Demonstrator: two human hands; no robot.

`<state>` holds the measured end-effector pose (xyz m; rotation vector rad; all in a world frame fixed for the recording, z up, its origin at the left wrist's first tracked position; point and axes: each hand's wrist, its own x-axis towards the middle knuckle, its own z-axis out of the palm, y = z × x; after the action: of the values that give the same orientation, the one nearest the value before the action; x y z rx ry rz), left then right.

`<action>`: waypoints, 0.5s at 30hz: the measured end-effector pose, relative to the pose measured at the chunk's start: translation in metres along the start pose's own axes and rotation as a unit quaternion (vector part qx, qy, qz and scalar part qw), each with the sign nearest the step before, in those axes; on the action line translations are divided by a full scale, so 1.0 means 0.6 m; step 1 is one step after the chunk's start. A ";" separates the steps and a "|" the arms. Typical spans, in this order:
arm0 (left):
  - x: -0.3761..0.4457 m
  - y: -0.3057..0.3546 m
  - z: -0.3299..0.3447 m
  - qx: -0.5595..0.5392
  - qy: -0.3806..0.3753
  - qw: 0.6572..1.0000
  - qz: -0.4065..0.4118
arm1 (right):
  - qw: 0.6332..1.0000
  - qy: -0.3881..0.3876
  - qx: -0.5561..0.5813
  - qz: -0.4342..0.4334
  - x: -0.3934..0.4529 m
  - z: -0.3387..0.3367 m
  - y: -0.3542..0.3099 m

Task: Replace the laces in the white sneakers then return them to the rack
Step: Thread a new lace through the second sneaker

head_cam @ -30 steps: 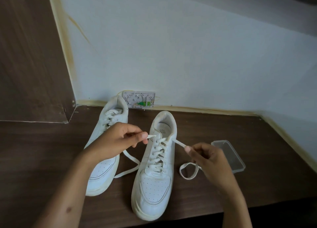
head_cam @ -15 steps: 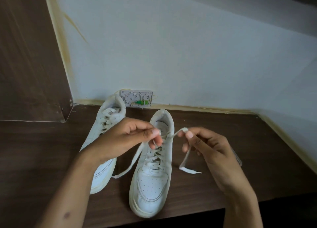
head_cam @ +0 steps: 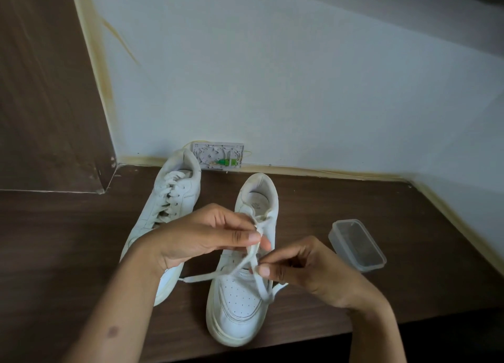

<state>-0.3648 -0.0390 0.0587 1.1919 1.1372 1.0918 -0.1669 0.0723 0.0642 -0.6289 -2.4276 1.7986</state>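
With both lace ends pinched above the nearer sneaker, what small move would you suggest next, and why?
Probably draw the ends apart to snug the knot. The left hand and right hand each pinch the lace where it crosses over the nearer sneaker, and the crossing looks slack.

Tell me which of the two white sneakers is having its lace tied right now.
The sneaker on the right, nearer the clear plastic container. Both hands pinch its lace above it; the other sneaker lies untouched.

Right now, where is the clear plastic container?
In the head view the clear plastic container sits on the brown tabletop at the right, just right of the right hand and the nearer white sneaker, untouched by either.
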 end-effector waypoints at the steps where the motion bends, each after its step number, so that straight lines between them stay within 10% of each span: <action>1: 0.003 -0.003 -0.001 0.028 0.025 0.999 0.006 | 1.000 0.023 0.013 -0.016 0.001 -0.002 0.001; 6: 0.014 -0.025 -0.009 0.131 0.129 0.981 0.068 | 0.969 0.224 -0.018 -0.100 0.020 -0.007 0.018; 15: 0.023 -0.049 -0.014 0.328 0.254 0.899 0.141 | 0.963 0.250 -0.047 -0.083 0.064 0.036 0.024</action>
<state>-0.3710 -0.0263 0.0283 1.6857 1.8801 1.3347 -0.2042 0.0700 0.0366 -0.7519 -2.1504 1.2742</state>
